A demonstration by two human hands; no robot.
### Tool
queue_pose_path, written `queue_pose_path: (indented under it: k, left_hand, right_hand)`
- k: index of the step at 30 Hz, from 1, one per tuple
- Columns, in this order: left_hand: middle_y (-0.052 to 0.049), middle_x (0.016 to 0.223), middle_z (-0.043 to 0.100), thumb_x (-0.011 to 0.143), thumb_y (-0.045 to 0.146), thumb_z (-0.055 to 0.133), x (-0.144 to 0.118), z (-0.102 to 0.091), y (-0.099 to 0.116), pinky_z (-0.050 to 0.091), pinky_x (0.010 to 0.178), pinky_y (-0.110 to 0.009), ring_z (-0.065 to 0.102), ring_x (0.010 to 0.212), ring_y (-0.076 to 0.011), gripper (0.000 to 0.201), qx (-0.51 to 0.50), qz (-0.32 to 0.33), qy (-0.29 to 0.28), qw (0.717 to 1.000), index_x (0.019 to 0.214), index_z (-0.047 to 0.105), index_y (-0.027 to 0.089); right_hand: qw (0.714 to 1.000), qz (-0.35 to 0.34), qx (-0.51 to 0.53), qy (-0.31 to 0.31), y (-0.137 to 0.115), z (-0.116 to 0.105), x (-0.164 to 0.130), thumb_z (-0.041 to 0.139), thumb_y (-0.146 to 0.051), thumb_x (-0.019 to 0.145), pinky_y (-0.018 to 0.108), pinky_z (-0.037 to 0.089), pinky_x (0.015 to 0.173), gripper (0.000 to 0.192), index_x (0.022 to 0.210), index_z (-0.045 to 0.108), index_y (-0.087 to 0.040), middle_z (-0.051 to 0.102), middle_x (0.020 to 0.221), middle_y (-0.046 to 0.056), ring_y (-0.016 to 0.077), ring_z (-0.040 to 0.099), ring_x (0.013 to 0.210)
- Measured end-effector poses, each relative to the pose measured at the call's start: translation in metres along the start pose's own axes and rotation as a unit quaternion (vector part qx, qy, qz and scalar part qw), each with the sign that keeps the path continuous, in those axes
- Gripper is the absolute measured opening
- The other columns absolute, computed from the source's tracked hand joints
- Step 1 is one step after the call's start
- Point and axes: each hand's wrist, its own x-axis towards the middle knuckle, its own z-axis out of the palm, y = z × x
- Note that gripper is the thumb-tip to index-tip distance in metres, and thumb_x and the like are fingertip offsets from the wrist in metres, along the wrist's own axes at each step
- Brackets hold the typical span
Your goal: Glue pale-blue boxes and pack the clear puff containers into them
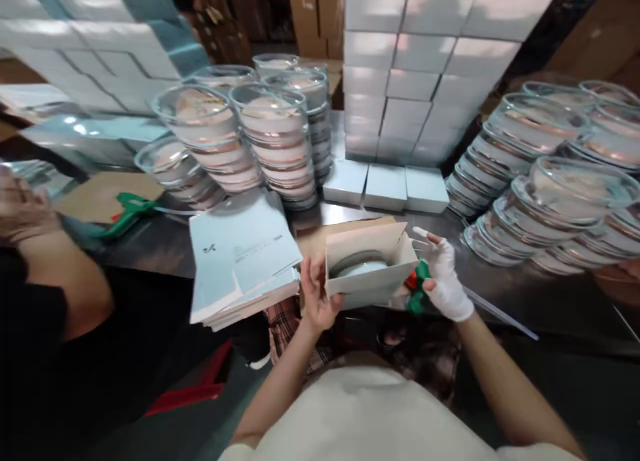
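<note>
Pale shirt (pixel 365 414) comes first, then the open box (pixel 370 286) at the table's (pixel 505 301) front edge, left end gripped by the left hand (pixel 319 298), white-gloved right hand (pixel 443 274) spread just beside the right end, contact uncertain. Boxing the round piece (pixel 361 268) seems in hand; next probably calls for folding the flap (pixel 367 238). The box's long axis runs roughly along that edge, mouth tipped up.

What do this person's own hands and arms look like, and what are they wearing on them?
The left hand looks bare. The right hand wears a white glove that leaves the thumb tip exposed, and one fingertip has a white cover. Both forearms are bare below a pale short-sleeved shirt.
</note>
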Motion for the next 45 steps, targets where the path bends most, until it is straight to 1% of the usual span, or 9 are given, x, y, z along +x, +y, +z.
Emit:
queue_pose_path:
  k: [6,9,13,17,21,24,31,38,45]
  left_hand:
    - [-0.018,0.135,0.064,0.094,0.082,0.045,0.003,-0.004,0.012,0.056,0.100,-0.051,0.066,0.125,-0.0364,0.070,0.014,-0.009,-0.019,1.000,0.101,0.075,0.019]
    - [-0.014,0.120,0.068,0.095,0.074,0.053,0.003,0.001,0.018,0.057,0.093,-0.046,0.068,0.111,-0.0294,0.058,0.015,-0.043,0.031,0.998,0.116,0.068,0.023]
    - [-0.008,0.117,0.067,0.091,0.072,0.064,0.008,-0.004,0.017,0.054,0.096,-0.044,0.067,0.108,-0.0257,0.049,0.008,0.010,0.039,0.999,0.113,0.070,0.028]
    - [-0.011,0.114,0.065,0.089,0.085,0.053,0.015,-0.022,0.011,0.055,0.093,-0.043,0.068,0.106,-0.0277,0.070,0.089,0.039,-0.024,0.995,0.090,0.077,0.019]
    - [-0.010,0.112,0.063,0.079,0.092,0.058,0.018,-0.024,0.002,0.052,0.099,-0.045,0.064,0.112,-0.0299,0.076,0.098,0.092,-0.050,0.990,0.099,0.074,0.021]
    - [-0.004,0.099,0.061,0.082,0.072,0.076,0.021,-0.014,0.001,0.045,0.107,-0.045,0.059,0.116,-0.0294,0.054,0.068,0.133,-0.042,0.988,0.108,0.069,0.025]
    - [-0.004,0.104,0.065,0.086,0.044,0.081,0.012,-0.005,0.045,0.039,0.115,-0.043,0.056,0.130,-0.0285,0.033,0.071,0.013,0.035,0.997,0.109,0.069,0.025]
    - [-0.009,0.126,0.066,0.085,0.054,0.080,-0.010,0.031,0.061,0.050,0.103,-0.040,0.063,0.122,-0.0287,0.039,0.037,-0.225,-0.089,0.970,0.109,0.073,0.024]
    - [-0.009,0.127,0.066,0.088,0.051,0.080,-0.014,0.049,0.067,0.047,0.109,-0.042,0.057,0.134,-0.0303,0.035,0.043,-0.197,-0.114,0.973,0.112,0.073,0.027]
  right_hand:
    - [0.978,-0.024,0.205,0.036,-0.023,0.057,-0.024,0.063,-0.090,0.074,0.052,0.044,0.119,0.068,0.093,0.066,-0.025,0.059,0.147,0.015,0.0387,0.052,0.144]
    - [0.954,0.013,0.270,0.127,-0.044,0.062,-0.023,0.071,-0.054,0.085,0.050,0.051,0.112,0.036,0.105,0.061,-0.026,0.064,0.139,0.013,0.0323,0.063,0.130]
    - [0.935,0.039,0.329,0.127,-0.052,0.055,-0.022,0.071,-0.036,0.081,0.041,0.058,0.101,0.056,0.131,0.046,-0.031,0.057,0.148,0.010,0.0244,0.069,0.120]
    - [0.982,0.133,0.110,0.072,-0.020,0.025,-0.035,0.050,-0.056,0.098,0.042,0.054,0.101,0.036,0.109,0.064,-0.025,0.074,0.118,0.010,0.0278,0.071,0.112]
    - [0.919,0.355,-0.173,-0.007,0.014,0.006,-0.042,0.056,-0.062,0.094,0.051,0.052,0.098,0.042,0.091,0.068,-0.022,0.077,0.101,0.015,0.0382,0.073,0.105]
    - [0.910,0.401,-0.107,-0.001,0.030,0.010,-0.035,0.082,-0.046,0.074,0.049,0.052,0.097,0.035,0.091,0.069,-0.018,0.077,0.100,0.018,0.0422,0.072,0.108]
    - [0.914,0.377,0.129,0.071,0.046,0.005,-0.036,0.065,-0.047,0.078,0.030,0.055,0.059,0.027,0.079,0.060,-0.020,0.069,0.065,0.004,0.0218,0.069,0.064]
    - [0.883,0.210,0.375,0.191,0.001,-0.008,-0.067,0.084,-0.054,0.070,0.025,0.050,0.048,0.042,0.084,0.062,-0.021,0.070,0.065,0.001,0.0140,0.059,0.051]
    - [0.970,0.099,0.194,0.111,-0.021,-0.007,-0.113,0.077,-0.039,0.083,0.032,0.059,0.060,0.019,0.095,0.074,-0.023,0.077,0.084,0.005,0.0194,0.068,0.063]
